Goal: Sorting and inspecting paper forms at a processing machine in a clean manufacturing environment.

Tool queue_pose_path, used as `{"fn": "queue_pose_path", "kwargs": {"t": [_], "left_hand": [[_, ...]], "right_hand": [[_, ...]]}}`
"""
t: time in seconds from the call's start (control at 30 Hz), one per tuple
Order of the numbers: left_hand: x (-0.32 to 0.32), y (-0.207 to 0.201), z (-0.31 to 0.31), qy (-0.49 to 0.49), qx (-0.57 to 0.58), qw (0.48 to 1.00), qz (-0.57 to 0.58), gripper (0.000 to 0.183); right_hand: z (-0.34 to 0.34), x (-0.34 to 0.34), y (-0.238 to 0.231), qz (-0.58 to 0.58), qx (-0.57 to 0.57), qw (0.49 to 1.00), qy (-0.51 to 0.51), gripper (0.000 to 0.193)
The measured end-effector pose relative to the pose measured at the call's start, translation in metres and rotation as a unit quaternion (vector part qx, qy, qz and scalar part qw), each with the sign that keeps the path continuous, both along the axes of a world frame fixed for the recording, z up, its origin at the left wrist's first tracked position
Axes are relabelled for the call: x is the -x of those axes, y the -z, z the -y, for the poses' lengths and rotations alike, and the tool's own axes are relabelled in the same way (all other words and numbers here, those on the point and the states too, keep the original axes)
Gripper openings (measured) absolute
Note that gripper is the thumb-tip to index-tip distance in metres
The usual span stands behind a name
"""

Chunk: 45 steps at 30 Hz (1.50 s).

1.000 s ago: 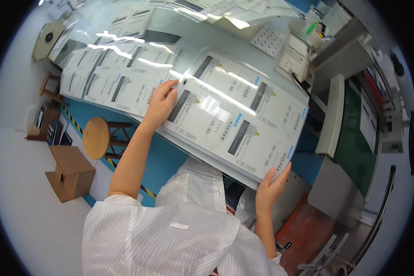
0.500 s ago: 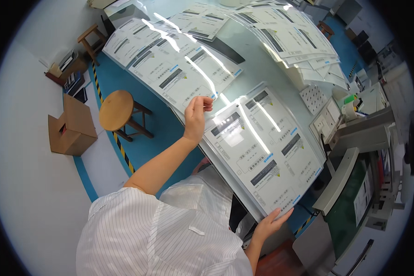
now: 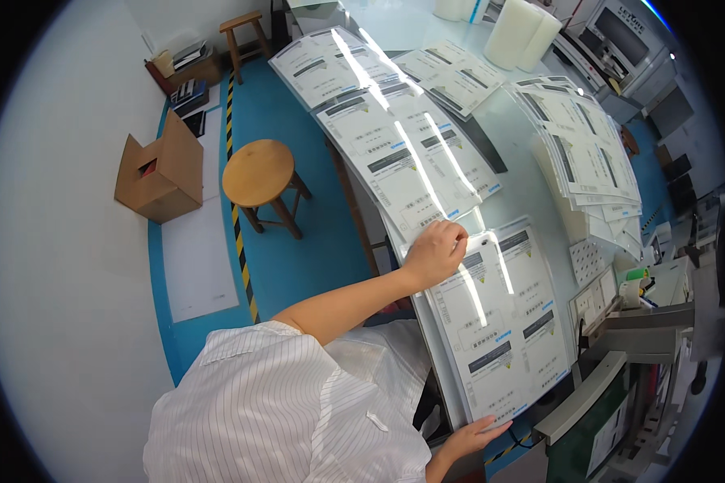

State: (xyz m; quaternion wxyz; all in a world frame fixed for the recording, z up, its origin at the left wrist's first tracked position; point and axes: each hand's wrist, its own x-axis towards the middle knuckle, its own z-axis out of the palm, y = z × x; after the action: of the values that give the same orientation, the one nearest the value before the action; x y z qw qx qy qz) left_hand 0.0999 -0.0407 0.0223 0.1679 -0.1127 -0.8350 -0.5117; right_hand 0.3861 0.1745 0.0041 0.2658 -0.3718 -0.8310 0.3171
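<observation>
our left hand (image 3: 437, 254) curls between printed sheets (image 3: 411, 153) and the near stack (image 3: 503, 322), whether gripping we cannot tell; our right hand (image 3: 474, 440) lies open at the stack's lower edge; light pressure should square it.

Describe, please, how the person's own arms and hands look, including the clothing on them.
The left hand and right hand wear no gloves, and no watch shows. The left forearm is bare up to a loose sleeve of a white shirt with thin dark stripes. On the right side, where the sleeve ends is hard to tell.
</observation>
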Motion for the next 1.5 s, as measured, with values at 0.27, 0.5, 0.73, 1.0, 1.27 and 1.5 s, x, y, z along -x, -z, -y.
{"fn": "queue_pose_path", "kwargs": {"t": [0.27,0.5,0.73,1.0,1.27,1.5], "left_hand": [[0.007,0.001,0.003,0.076,0.097,0.991,-0.044,0.025],[0.025,0.009,0.014,0.14,0.265,0.95,-0.083,0.037],[0.015,0.011,-0.013,0.096,0.328,0.933,-0.11,0.037],[0.01,0.008,-0.012,0.095,0.289,0.951,-0.065,0.035],[0.012,0.006,-0.012,0.083,0.285,0.953,-0.059,0.035],[0.013,0.007,-0.015,0.082,0.293,0.951,-0.057,0.035]], "right_hand": [[-0.03,-0.02,-0.012,-0.081,0.184,0.977,-0.077,0.052],[-0.127,-0.055,-0.056,-0.321,0.308,0.885,0.141,0.049],[-0.234,-0.113,-0.058,-0.532,0.355,0.735,0.225,0.061],[-0.301,-0.126,-0.015,-0.621,0.38,0.645,0.231,0.062],[-0.336,-0.137,-0.047,-0.617,0.454,0.597,0.239,0.068],[-0.351,-0.158,-0.049,-0.639,0.47,0.553,0.255,0.069]]}}
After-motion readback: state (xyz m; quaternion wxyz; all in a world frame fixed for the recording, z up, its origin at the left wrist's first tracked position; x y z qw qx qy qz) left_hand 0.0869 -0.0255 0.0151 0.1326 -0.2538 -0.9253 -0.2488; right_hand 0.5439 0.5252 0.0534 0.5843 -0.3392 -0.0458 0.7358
